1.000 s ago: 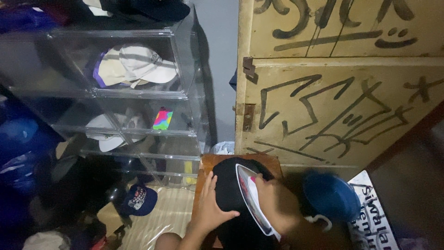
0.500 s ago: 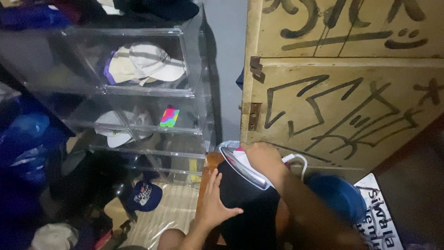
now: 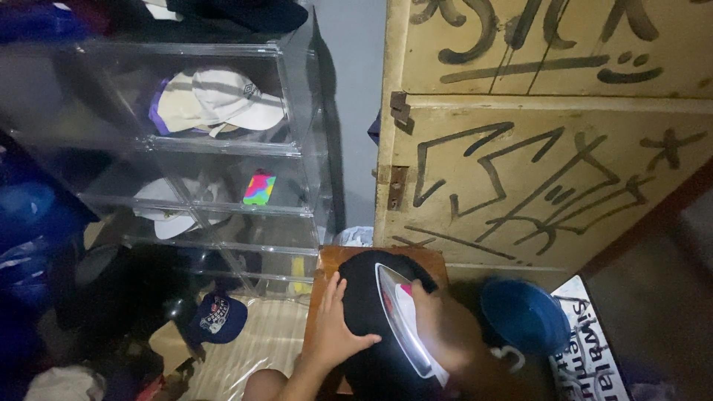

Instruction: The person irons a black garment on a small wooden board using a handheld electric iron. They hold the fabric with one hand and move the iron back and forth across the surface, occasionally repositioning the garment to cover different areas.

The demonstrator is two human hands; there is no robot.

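Both hands lower now: left hand (image 3: 336, 334) fingers spread flat on black garment (image 3: 365, 297), right hand (image 3: 438, 330) fingers clamped on iron (image 3: 405, 319)

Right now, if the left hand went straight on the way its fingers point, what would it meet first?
The left hand lies flat on the black garment, fingers pointing up the picture. Going on, it would probably first meet the clear stacked cap boxes beyond the wooden board; depth is unclear.
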